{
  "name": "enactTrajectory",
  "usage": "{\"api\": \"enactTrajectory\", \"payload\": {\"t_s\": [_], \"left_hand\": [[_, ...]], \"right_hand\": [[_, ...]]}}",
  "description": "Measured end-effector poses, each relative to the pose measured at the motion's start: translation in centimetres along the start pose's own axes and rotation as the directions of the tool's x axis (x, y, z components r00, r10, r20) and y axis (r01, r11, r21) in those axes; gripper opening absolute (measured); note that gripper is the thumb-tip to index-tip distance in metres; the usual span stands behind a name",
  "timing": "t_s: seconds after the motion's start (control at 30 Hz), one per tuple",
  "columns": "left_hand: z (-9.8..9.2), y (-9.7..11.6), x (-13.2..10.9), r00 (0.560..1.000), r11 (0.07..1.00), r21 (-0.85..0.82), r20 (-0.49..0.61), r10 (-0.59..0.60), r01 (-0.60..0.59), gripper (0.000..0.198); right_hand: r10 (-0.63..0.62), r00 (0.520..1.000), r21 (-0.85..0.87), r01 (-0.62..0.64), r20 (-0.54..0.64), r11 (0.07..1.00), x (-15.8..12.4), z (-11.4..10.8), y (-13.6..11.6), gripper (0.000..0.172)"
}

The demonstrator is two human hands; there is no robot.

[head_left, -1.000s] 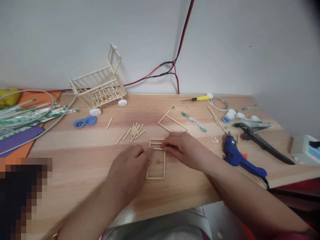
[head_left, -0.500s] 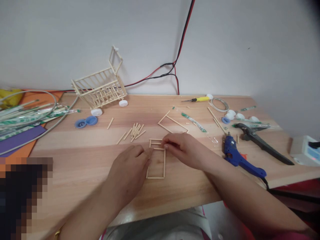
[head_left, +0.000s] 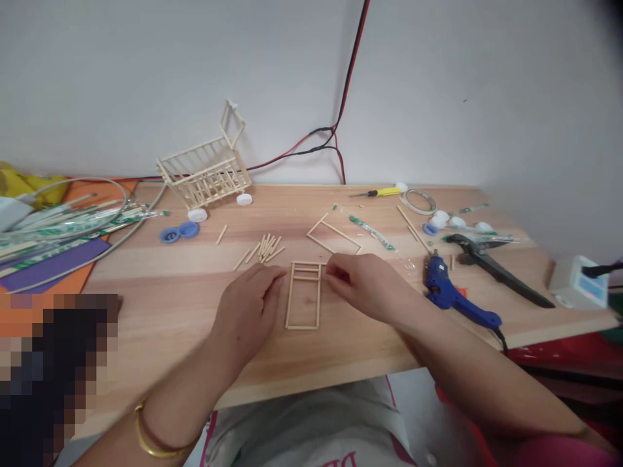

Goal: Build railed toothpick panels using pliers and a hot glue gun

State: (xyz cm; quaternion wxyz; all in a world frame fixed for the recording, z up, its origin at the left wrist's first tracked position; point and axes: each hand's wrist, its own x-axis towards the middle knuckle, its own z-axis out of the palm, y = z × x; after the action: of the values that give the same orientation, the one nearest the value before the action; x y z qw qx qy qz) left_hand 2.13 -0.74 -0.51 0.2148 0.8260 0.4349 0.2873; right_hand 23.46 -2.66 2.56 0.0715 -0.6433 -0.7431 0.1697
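A small rectangular frame of thin wooden sticks [head_left: 291, 298] lies flat on the table between my hands, with crossbars near its far end. My left hand [head_left: 246, 308] is just left of the frame, fingers loosely bent and apart, holding nothing visible. At the frame's upper right corner, my right hand [head_left: 363, 282] has its fingers curled closed; whether a small piece is between them is hidden. Beyond my left hand lies a pile of short cut sticks [head_left: 267, 248]. Behind my right hand is a second stick frame [head_left: 335, 235], partly covered by the hand.
A stick-built cart [head_left: 204, 175] with white cap wheels stands by the wall. Blue caps [head_left: 188, 229] and packaged sticks [head_left: 73, 224] are on the left. Rightward lie a blue glue gun [head_left: 440, 285], black cutters [head_left: 501, 275], a yellow-handled knife [head_left: 387, 192] and a tape roll [head_left: 419, 201].
My left hand has drawn back leftward off the frame, exposing its left side. My right hand has shifted slightly off its crossbars. The camera view has turned a little.
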Motion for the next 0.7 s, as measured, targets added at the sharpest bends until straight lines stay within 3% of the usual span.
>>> {"api": "enactTrajectory", "payload": {"t_s": [0.17, 0.33, 0.47, 0.7], "left_hand": [[-0.2, 0.0, -0.2, 0.998, 0.999, -0.038, -0.069, -0.004, 0.002, 0.021], [-0.6, 0.1, -0.4, 0.995, 0.994, -0.098, -0.083, -0.048, 0.040, 0.021], [-0.8, 0.1, -0.6, 0.990, 0.990, -0.106, -0.099, -0.101, 0.090, 0.026], [-1.2, 0.8, -1.1, 0.978, 0.995, -0.064, -0.188, -0.089, 0.078, 0.027]], "right_hand": [[-0.069, 0.995, 0.036, 0.072, -0.065, 0.997, 0.1, -0.6, 0.0, 0.015], [-0.003, 0.987, -0.014, 0.001, -0.161, 1.000, 0.1, -0.9, -0.1, 0.017], [0.089, 0.988, -0.056, -0.097, -0.129, 0.994, -1.1, -0.2, -0.7, 0.026], [0.142, 0.986, 0.015, -0.141, -0.088, 0.990, -3.1, 2.1, -2.1, 0.032]]}}
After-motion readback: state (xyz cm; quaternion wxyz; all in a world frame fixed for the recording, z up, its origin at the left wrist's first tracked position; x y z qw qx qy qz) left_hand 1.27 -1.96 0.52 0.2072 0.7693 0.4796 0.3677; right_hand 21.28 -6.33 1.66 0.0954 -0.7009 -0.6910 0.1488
